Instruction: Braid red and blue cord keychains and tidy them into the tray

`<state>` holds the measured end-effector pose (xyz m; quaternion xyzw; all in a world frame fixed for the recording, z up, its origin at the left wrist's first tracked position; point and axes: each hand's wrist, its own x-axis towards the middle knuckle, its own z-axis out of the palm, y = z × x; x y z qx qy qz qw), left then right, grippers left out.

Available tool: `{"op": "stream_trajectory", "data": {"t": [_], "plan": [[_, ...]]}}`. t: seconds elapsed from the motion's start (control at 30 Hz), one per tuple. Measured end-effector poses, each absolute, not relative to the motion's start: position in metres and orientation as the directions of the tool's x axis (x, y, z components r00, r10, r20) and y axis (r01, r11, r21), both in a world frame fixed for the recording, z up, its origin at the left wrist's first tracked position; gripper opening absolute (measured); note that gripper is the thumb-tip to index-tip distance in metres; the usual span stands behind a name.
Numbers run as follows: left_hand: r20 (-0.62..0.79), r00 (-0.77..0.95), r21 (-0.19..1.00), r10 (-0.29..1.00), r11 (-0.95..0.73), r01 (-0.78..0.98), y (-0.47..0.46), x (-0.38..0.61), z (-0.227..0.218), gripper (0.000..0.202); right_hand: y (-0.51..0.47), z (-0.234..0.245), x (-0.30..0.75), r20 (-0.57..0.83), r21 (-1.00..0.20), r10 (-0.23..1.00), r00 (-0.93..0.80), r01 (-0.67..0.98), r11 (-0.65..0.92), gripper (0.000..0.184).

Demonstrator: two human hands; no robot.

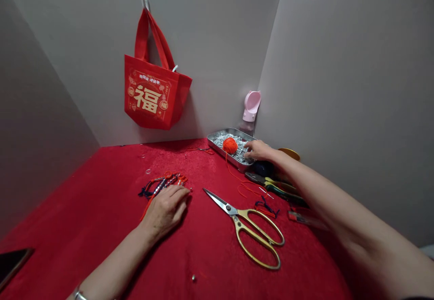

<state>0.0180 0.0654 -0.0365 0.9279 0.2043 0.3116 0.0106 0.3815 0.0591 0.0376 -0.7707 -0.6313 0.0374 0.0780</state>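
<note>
My left hand [167, 205] rests on the red cloth with its fingers curled together; what they hold, if anything, is hidden. Against its back edge lies a bundle of red and dark blue cords [159, 185] with silver beads on them. My right hand [257, 150] reaches over the right end of a metal tray [220, 151], its fingers somewhat apart at the small silver pieces [240, 148] inside. An orange-red ball of yarn [230, 145] sits on those pieces, and its strand trails over the rim. Gold-handled scissors [237, 216] lie between my hands, blades nearly together.
Pliers [271, 185], a dark round object [263, 169] and cord scraps [266, 208] lie under or near my right forearm. One loose bead [194, 278] is at the front. A red bag [152, 92] hangs on the back wall; a pink-topped item [252, 106] stands in the corner.
</note>
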Motion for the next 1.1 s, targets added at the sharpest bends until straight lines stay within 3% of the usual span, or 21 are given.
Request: {"op": "stream_trajectory", "data": {"t": [0.1, 0.17, 0.3, 0.4, 0.5, 0.6, 0.73, 0.8, 0.93, 1.03, 1.1], "plan": [[0.621, 0.677, 0.176, 0.395, -0.912, 0.371, 0.062, 0.020, -0.035, 0.022, 0.030, 0.058, 0.373, 0.173, -0.224, 0.959, 0.226, 0.957, -0.185, 0.027], [0.649, 0.642, 0.180, 0.409, -0.902, 0.393, 0.062, 0.021, -0.036, 0.022, 0.001, 0.068, 0.365, 0.174, -0.274, 0.963, 0.206, 0.949, -0.153, 0.025], [0.659, 0.636, 0.150, 0.402, -0.898, 0.413, 0.065, 0.021, -0.040, 0.021, -0.059, 0.062, 0.346, -0.122, -0.442, 0.992, 0.046, 0.892, -0.095, 0.018], [0.653, 0.648, 0.140, 0.391, -0.904, 0.405, 0.066, 0.020, -0.041, 0.020, -0.086, 0.038, 0.333, -0.257, -0.389, 0.966, -0.011, 0.917, -0.093, 0.009], [0.652, 0.651, 0.137, 0.389, -0.905, 0.403, 0.064, 0.019, -0.040, 0.020, -0.094, 0.020, 0.327, -0.200, -0.306, 0.978, -0.054, 0.952, -0.010, 0.006], [0.653, 0.649, 0.121, 0.390, -0.900, 0.418, 0.064, 0.017, -0.038, 0.020, -0.098, 0.027, 0.333, -0.094, -0.281, 0.994, -0.051, 0.960, 0.023, 0.016], [0.693, 0.612, 0.113, 0.381, -0.896, 0.429, 0.063, 0.017, -0.034, 0.020, -0.125, 0.064, 0.363, 0.115, -0.497, 0.974, 0.194, 0.861, -0.113, 0.020], [0.714, 0.597, 0.114, 0.367, -0.901, 0.418, 0.062, 0.018, -0.031, 0.020, -0.142, 0.076, 0.378, 0.134, -0.560, 0.948, 0.290, 0.811, -0.169, 0.022], [0.726, 0.594, 0.123, 0.347, -0.915, 0.384, 0.057, 0.022, -0.028, 0.021, -0.160, 0.065, 0.387, 0.039, -0.450, 0.958, 0.283, 0.861, -0.236, 0.016], [0.706, 0.619, 0.122, 0.344, -0.920, 0.373, 0.054, 0.023, -0.030, 0.022, -0.153, 0.042, 0.380, -0.031, -0.306, 0.984, 0.175, 0.936, -0.176, 0.014], [0.696, 0.633, 0.112, 0.339, -0.922, 0.370, 0.053, 0.022, -0.032, 0.021, -0.145, 0.030, 0.374, -0.059, -0.270, 0.992, 0.111, 0.955, -0.123, 0.021]]}}
